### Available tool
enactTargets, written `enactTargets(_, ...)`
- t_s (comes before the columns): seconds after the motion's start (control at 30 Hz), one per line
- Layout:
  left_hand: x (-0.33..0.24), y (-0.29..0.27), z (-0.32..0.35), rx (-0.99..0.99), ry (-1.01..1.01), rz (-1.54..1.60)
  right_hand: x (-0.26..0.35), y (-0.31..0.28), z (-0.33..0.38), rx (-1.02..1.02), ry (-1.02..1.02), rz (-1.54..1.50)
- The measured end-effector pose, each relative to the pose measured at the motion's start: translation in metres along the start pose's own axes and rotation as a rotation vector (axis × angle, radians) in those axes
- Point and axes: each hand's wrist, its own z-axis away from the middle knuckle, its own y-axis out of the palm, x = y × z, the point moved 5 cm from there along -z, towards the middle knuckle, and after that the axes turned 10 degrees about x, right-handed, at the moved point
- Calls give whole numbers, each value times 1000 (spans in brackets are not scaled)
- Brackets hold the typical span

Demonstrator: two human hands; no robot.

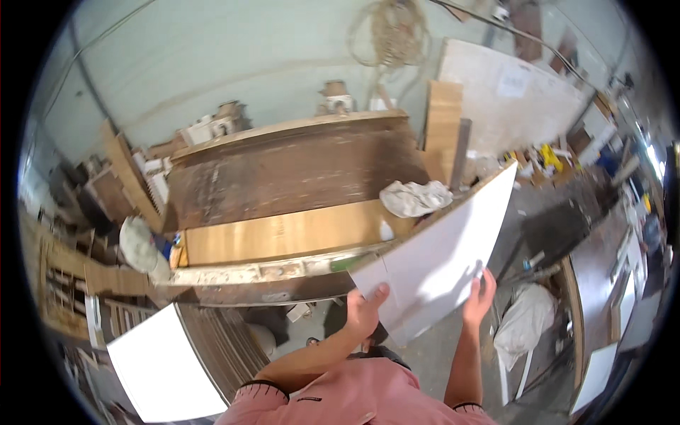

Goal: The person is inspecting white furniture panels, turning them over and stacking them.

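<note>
A long white board (453, 244) is held tilted in front of me, its far right corner raised. My left hand (363, 313) grips its near left end, with the thumb over the white face and the other fingers hidden. At the lower right edge, my right hand (480, 297) is closed on the same board, fingertips against the white face. Just beyond it stands a workbench (297, 166) with a worn brown top. On the bench lie a pale wood-grain plank (283, 234) along the near side and a crumpled white cloth (414, 198) at the right.
At my left is a stack of panels (212, 340) with a white sheet (163, 368) on top. A white sack (524, 322) lies on the floor at my right, near a dark-topped table (598, 255). Boards (443, 127) lean against the wall behind the bench.
</note>
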Motion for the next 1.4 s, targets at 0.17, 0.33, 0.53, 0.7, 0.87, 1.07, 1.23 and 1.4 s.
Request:
enactTargets(0.17,-79,-88,20,-148,49,479,-140,25,163,-36,876,-170)
enactTargets(0.33,-117,-174,47,-195,46,630,-125,76,216,-71,873,-786)
enactTargets(0.53,-168,-310,48,-176,339,702,-67,71,147,82,671,-438)
enactTargets(0.7,-149,-431,51,-329,-49,408,-31,92,48,319,393,-45)
enactTargets(0.87,-100,-503,16,-336,-332,-227,7,197,-52,514,393,-205)
enactTargets(1.07,-85,-586,-59,-529,-442,-99,21,368,-138,681,642,-228)
enactTargets(1.23,-101,-625,-147,-584,-424,-301,27,488,-202,847,496,-400)
enactTargets(1.4,-105,-652,-245,-547,-445,-599,13,553,-260,737,427,-47)
